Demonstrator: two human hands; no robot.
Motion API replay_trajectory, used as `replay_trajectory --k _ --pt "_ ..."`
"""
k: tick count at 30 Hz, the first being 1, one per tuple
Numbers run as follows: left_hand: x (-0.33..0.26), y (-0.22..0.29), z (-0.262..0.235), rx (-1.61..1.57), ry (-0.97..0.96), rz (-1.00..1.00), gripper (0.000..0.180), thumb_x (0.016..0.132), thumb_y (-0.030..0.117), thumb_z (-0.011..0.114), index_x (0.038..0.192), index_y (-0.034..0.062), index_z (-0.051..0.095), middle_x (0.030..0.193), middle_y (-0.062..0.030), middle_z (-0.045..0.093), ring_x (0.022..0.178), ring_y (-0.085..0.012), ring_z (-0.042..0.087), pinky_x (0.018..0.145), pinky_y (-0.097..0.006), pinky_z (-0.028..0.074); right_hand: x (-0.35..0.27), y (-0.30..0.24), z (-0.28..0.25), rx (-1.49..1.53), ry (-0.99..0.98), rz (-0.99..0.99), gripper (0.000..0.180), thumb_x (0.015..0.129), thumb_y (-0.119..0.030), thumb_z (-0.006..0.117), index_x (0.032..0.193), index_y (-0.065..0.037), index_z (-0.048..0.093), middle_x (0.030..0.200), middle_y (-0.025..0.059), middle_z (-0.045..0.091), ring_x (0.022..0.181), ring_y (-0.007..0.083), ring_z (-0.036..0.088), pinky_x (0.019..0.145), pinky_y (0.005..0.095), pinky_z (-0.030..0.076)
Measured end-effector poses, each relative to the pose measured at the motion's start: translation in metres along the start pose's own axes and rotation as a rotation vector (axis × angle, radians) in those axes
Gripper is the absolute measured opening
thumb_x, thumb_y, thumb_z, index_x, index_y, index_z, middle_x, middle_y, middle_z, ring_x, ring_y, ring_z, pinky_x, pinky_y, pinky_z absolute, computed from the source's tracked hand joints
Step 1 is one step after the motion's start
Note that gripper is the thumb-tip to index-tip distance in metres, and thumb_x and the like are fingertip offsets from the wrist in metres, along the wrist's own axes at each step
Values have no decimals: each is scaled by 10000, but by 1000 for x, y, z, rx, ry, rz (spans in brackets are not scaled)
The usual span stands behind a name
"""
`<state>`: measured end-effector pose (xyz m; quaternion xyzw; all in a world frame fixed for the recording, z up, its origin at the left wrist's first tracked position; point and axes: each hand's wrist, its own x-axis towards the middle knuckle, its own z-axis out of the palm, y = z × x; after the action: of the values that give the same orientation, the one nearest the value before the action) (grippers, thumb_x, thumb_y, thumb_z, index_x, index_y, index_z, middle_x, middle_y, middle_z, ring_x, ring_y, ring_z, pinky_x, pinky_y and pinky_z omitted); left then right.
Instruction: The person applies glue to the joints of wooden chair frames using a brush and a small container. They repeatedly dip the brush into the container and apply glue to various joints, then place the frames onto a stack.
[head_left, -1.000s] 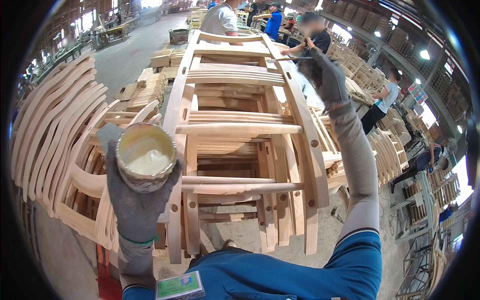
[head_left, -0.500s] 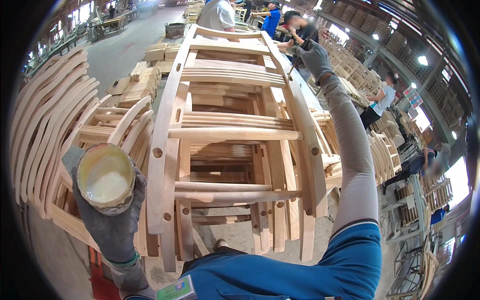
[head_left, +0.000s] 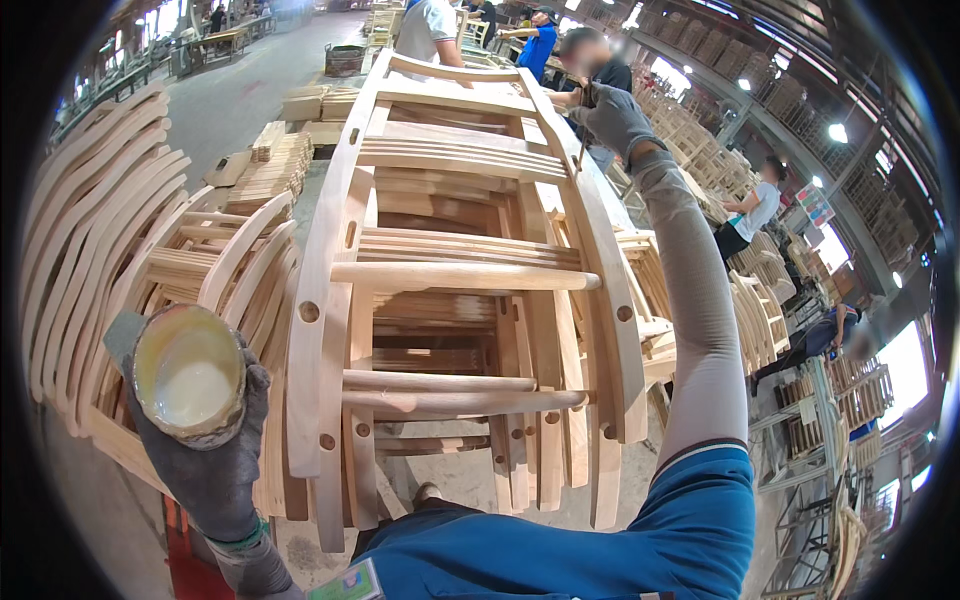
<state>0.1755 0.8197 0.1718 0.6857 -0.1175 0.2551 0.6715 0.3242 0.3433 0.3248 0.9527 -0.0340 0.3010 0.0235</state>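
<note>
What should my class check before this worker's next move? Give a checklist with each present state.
1. Cup in the left hand: ok, the gloved hand holds it.
2. Cup filled: ok, pale cream stuff shows inside.
3. Stick in the right hand: ok, it points down from the glove.
4. Stick tip touching the frame: cannot tell; it shows at the right rail, but contact is unclear.
5. Far end free of people: not ok, a co-worker in a pale shirt is close by it.
</note>
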Motion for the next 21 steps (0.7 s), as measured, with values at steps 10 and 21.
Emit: replay_trajectory --k 10,21 --pt "2 25 -17 -441 202 -339 699 653 84 772 1241 -4 402 1157 -122 522 1021 -206 527 913 -339 444 -24 0 2 227 172 107 275 713 -235 721 851 -11 640 747 167 647 701 260 640 643 354 477" --pt "-6 7 -45 -1476 -229 -619 486 903 418 486 1265 93 465 1269 -143 458 1189 -311 406 1013 -502 346 -133 2 -44 348 108 -248 124 705 61 550 763 -8 635 829 62 597 789 165 581 725 285 456"
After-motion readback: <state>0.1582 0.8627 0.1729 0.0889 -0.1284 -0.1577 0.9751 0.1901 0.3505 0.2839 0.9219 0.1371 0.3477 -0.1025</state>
